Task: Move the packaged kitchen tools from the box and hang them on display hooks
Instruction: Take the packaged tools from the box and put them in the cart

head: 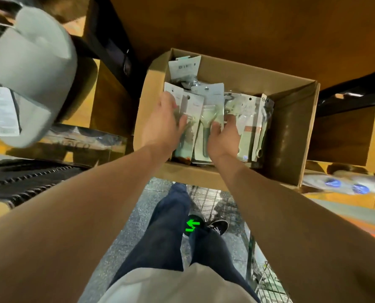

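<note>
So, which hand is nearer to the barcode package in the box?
Left. The left hand lies just in front of the barcode package; the right hand sits farther off, toward the lower right in view.

Upper left: bulky grey moulded goods [35, 62], blurred, one bearing a white printed label [1, 112]. Below them lie a clear-wrapped flat item [83, 138] and a black ridged mat [29, 178]. A black strap [118, 51] hangs beside a brown side carton [110, 95]. A broad brown cardboard surface [247, 29] fills the top. A dark shelf rail [357, 84] crosses above another carton [346, 136] at right, with blurred blue-and-white packs [344, 184] just beneath. Lower centre: dark blue trousers [167, 237], a pale shirt hem [171, 287] and a black shoe with white laces [218, 227] over a speckled floor [134, 226]. A green arrow mark [192, 226] lies beside the shoe. A wire cart [267, 278] stands at lower right.
</note>
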The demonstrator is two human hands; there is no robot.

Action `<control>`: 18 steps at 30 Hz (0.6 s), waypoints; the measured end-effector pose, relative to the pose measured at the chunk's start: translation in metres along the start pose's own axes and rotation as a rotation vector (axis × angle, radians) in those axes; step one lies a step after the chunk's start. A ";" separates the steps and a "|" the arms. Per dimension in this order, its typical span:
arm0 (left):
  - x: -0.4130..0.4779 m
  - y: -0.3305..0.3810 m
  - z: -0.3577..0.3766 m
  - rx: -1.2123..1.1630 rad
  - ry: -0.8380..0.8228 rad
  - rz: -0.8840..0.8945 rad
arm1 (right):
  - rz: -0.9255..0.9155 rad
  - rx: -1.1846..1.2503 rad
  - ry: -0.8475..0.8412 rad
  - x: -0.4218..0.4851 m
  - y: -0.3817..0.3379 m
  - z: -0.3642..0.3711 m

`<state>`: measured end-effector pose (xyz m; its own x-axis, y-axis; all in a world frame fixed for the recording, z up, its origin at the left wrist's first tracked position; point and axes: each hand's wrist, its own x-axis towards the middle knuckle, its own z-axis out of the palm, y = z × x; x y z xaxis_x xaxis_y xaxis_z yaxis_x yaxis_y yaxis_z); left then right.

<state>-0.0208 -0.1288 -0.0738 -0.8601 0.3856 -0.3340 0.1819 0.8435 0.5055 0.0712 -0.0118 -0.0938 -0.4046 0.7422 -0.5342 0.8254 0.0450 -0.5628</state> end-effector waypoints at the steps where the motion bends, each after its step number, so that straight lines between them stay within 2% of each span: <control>1: -0.001 0.001 0.002 0.025 -0.030 0.057 | 0.027 0.040 0.031 -0.002 -0.001 0.000; 4: -0.005 0.006 0.014 0.118 -0.122 0.034 | 0.075 0.124 0.134 -0.006 -0.002 -0.003; 8: -0.009 0.020 0.033 0.207 -0.139 -0.049 | 0.139 0.103 0.214 -0.006 0.005 -0.020; 11: -0.012 0.025 0.044 0.175 -0.151 -0.035 | 0.220 0.113 0.177 -0.002 0.015 -0.031; 16: -0.018 0.026 0.059 0.104 -0.131 0.029 | 0.229 0.124 0.171 0.006 0.037 -0.039; 18: -0.018 0.027 0.063 0.053 -0.095 -0.004 | 0.249 0.122 0.176 0.008 0.043 -0.039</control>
<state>0.0292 -0.0894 -0.1047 -0.8120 0.4139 -0.4114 0.2058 0.8628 0.4618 0.1186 0.0224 -0.0974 -0.1135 0.8248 -0.5539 0.8328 -0.2250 -0.5057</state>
